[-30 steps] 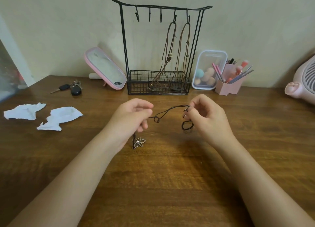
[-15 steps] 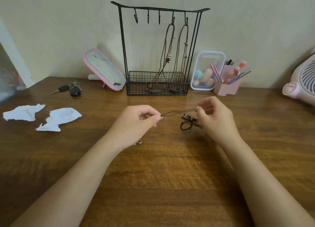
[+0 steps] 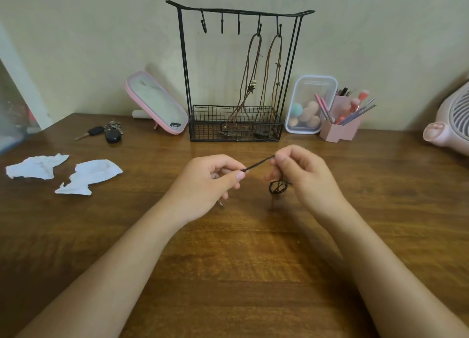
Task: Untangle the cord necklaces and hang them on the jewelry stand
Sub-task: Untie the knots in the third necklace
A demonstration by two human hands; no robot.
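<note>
A dark cord necklace (image 3: 257,164) is stretched taut between my two hands above the wooden table. My left hand (image 3: 205,183) pinches one end between thumb and forefinger; a bit of its metal pendant (image 3: 221,204) peeks out below the palm. My right hand (image 3: 302,175) pinches the other end, and a small loop of cord with beads (image 3: 278,186) dangles under its fingers. Behind stands the black wire jewelry stand (image 3: 238,13). Two brown cord necklaces (image 3: 253,66) hang from its two right hooks, their lower ends lying in the wire basket (image 3: 236,134). Three left hooks are bare.
A pink mirror (image 3: 157,103) leans left of the stand, with keys (image 3: 106,132) beside it. Two crumpled white papers (image 3: 88,175) lie at the left. A clear box of sponges (image 3: 311,104) and a pink brush holder (image 3: 341,127) stand right; a pink fan (image 3: 451,124) sits at the far right.
The slack, looped cord has been pulled straight and taut between my hands. The pendant that hung below my left hand is now mostly hidden behind it.
</note>
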